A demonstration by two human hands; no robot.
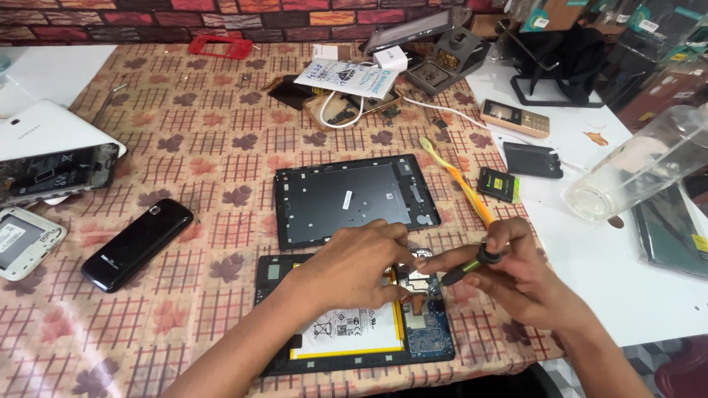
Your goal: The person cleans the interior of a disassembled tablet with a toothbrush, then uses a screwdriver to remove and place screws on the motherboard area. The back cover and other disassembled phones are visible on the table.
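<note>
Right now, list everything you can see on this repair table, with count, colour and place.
opened tablet: one, black frame, white battery, near edge under both hands
tablet back cover: one, dark grey, table centre
black phone: one, left of centre
white tablet: one, far left, its back open
white device: one, left edge
toothbrush: one, orange and yellow, right of the cover
gold phone: one, right, on white surface
clear bottle: one, lying far right
red frame: one, back by the wall
screwdriver: one, black and green, in right hand
left hand: on the opened tablet
right hand: gripping the screwdriver
</note>
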